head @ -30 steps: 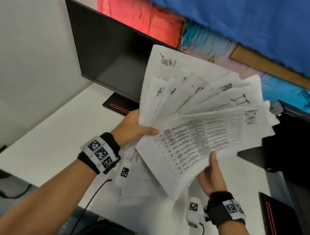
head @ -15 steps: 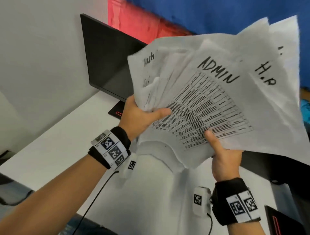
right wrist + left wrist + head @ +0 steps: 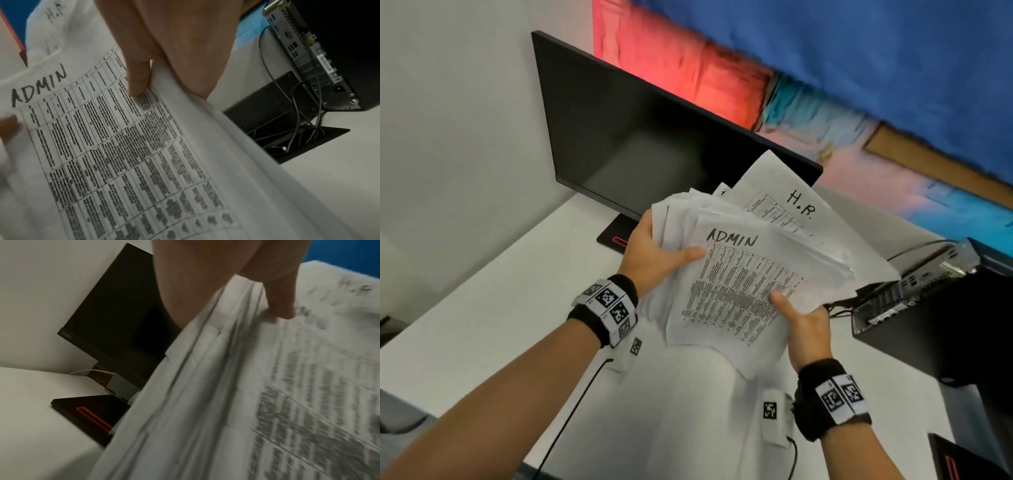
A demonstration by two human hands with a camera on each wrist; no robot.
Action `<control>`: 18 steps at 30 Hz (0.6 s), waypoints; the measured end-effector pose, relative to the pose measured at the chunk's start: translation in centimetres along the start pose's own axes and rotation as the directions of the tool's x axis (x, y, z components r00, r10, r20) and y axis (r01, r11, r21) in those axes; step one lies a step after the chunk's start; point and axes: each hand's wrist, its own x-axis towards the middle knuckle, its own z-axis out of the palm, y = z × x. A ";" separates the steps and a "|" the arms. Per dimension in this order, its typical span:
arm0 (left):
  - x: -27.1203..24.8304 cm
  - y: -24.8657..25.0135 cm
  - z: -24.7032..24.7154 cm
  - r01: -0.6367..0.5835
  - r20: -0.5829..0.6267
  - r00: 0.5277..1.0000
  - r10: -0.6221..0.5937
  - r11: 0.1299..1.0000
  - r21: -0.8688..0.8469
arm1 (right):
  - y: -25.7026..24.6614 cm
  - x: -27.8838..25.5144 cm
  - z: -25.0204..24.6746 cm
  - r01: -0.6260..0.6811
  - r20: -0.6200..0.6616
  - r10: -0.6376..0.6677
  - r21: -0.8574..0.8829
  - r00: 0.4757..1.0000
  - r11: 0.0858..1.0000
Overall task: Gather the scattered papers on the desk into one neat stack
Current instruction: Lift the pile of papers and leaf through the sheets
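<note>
Holding the stack of papers (image 3: pixel 739 284) in the air above the white desk (image 3: pixel 482 308), both hands clamped on it. Left hand (image 3: pixel 650 257) grips the left edge, thumb across the top sheet. Right hand (image 3: pixel 806 325) pinches the near right edge, thumb (image 3: pixel 139 78) pressed on the printed table. Top sheet marked "ADMIN"; the "H.R." sheet (image 3: pixel 787 202) juts out behind, edges uneven. Dark monitor (image 3: pixel 640 137) stands behind the stack. Desktop computer (image 3: pixel 928 291) sits to the right, cables (image 3: pixel 287 113) trailing into a desk opening.

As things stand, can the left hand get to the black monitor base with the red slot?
Probably not: left hand grips the white paper bundle, which also hangs before the base.
</note>
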 end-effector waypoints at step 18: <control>0.8 -0.1 3.5 0.102 0.168 0.981 -0.097 0.994 -0.025 | -0.4 0.5 -0.6 0.030 -0.063 -0.020 0.162 0.998 0.986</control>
